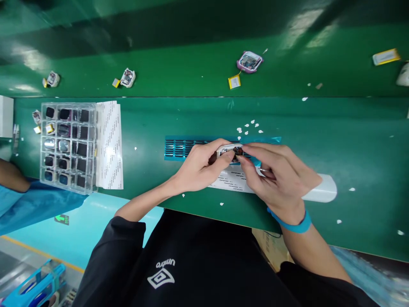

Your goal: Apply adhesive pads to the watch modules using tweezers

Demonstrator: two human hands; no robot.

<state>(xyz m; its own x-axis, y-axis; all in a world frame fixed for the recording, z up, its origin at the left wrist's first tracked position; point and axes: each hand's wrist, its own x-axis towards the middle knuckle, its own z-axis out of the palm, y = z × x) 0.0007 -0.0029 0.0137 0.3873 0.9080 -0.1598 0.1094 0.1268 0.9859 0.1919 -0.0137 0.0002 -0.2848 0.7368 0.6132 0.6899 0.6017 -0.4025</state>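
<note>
We see the left hand (200, 170) with its fingers wrapped about a white device case (225, 148), thumb pressed over the open side. The case sits between the 2 hands, its far wall mostly behind the left fingers; the parts inside are too small and shaded for us to sort out. The right hand (281, 179) has its index finger and thumb close together at the case's right end, but we cannot tell whether they pinch the rim or a part within. Its other fingers curl under, partly hidden.

Beneath the fingers, the hands cover the middle of a blue strip sheet (175, 149); nearer us, the right hand hides part of a white printed sheet (231, 179). Small white pieces (246, 125) lie just beyond the fingers. Well to the fingers' right, another white device (404, 76) is cut off by the frame edge.
</note>
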